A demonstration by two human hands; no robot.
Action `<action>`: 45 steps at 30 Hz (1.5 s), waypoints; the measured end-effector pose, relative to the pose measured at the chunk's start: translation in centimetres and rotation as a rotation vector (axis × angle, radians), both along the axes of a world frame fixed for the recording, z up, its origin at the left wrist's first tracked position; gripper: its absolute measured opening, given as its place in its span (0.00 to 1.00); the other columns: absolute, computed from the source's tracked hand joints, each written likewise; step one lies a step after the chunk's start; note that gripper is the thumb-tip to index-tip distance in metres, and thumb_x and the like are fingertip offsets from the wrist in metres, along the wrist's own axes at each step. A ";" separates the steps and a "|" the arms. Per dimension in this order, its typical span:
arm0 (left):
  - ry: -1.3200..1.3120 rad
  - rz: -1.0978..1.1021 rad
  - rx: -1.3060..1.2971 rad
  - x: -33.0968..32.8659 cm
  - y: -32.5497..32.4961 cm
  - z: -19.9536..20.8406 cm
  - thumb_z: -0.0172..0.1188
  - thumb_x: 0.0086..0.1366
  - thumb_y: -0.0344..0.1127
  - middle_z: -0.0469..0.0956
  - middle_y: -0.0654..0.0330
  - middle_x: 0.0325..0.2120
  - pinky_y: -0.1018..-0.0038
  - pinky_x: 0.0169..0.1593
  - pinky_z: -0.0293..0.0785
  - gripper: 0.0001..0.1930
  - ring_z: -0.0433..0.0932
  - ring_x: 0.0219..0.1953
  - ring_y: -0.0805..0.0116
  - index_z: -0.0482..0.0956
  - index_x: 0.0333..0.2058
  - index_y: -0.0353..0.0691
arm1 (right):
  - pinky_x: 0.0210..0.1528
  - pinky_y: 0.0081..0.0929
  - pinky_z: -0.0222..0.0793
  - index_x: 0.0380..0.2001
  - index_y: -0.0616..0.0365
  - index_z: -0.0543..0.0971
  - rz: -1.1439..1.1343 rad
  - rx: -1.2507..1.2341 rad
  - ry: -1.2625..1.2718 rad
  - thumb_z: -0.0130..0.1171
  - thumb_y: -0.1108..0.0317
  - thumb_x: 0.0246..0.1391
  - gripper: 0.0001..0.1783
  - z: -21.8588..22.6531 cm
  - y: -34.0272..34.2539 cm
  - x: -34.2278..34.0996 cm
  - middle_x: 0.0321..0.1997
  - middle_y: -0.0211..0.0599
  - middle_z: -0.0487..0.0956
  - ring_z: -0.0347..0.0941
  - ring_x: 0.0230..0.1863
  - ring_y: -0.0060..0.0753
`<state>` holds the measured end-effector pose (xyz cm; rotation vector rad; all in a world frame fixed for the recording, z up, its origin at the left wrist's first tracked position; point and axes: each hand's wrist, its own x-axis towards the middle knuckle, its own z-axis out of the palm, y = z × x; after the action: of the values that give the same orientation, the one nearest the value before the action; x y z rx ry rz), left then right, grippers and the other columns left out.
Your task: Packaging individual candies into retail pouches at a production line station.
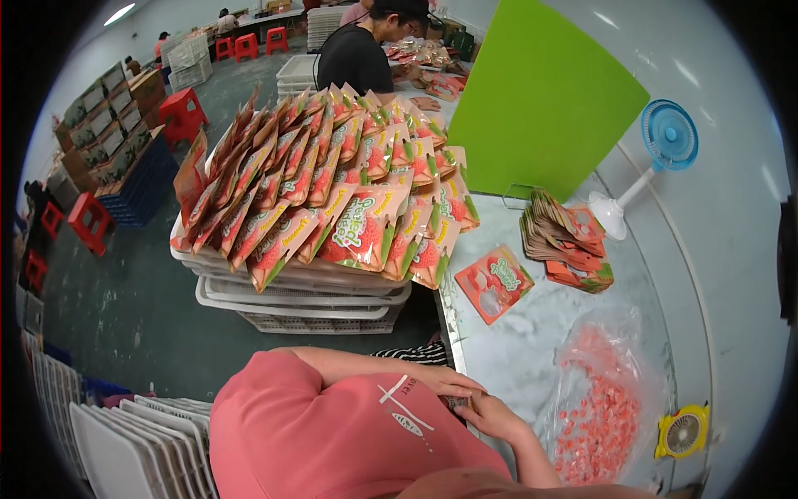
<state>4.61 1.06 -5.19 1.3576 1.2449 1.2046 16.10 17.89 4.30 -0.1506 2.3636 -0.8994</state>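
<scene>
My left hand [453, 382] and my right hand [496, 417] meet at the table's near left edge, close against my pink shirt. Both hands look closed, fingers bent around a small dark, greyish thing [455, 402] that they mostly cover; I cannot make out what it is. Beyond them on the marbled table [507, 358] lies one flat red-and-tan pouch [494, 284]. Farther back, a bundle of similar pouches [567, 237] leans in a slanted pile. A clear plastic bag [619, 333] is spread to the right of my hands, with many small pinkish-red pieces [603, 416] in it.
Filled pouches [357, 220] stand packed atop stacked white crates [291, 301] at the left. A tall green panel [540, 100], a blue-and-white fan [669, 135] and a small yellow fan [682, 432] line the wall side. Beyond sits a co-worker in black [357, 60]. White trays [137, 445] stand behind me.
</scene>
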 end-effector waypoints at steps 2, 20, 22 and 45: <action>-0.023 0.023 0.007 -0.1 0.1 -0.6 0.43 0.77 0.42 0.66 0.52 0.64 0.70 0.66 0.60 0.24 0.65 0.65 0.64 0.60 0.67 0.38 | 0.45 0.48 0.70 0.47 0.65 0.70 0.022 0.031 0.088 0.57 0.59 0.59 0.21 0.4 0.0 0.4 0.40 0.61 0.78 0.74 0.43 0.64; -0.102 0.121 0.043 -0.5 -0.4 -1.2 0.45 0.76 0.43 0.77 0.53 0.52 0.72 0.57 0.71 0.23 0.75 0.53 0.68 0.67 0.62 0.36 | 0.36 0.38 0.73 0.35 0.61 0.79 -0.136 0.078 0.478 0.67 0.70 0.47 0.12 0.8 1.0 2.9 0.33 0.47 0.80 0.78 0.34 0.53; -0.060 0.119 0.044 -0.4 -0.4 -1.4 0.45 0.76 0.43 0.78 0.53 0.51 0.72 0.56 0.72 0.22 0.76 0.52 0.68 0.68 0.61 0.35 | 0.35 0.39 0.73 0.33 0.61 0.79 -0.119 0.090 0.519 0.67 0.70 0.47 0.11 0.3 0.9 3.2 0.32 0.46 0.79 0.77 0.33 0.52; 0.064 0.318 0.052 -0.1 1.8 -1.2 0.55 0.71 0.36 0.82 0.52 0.44 0.71 0.50 0.74 0.15 0.81 0.47 0.63 0.78 0.51 0.35 | 0.28 0.41 0.69 0.27 0.57 0.77 -0.331 0.239 0.965 0.70 0.69 0.45 0.10 -3.0 1.3 3.1 0.28 0.41 0.76 0.74 0.27 0.49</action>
<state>4.49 2.84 -6.39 1.2751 1.5259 1.4280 19.20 19.17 1.27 -0.1102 3.4535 -0.7690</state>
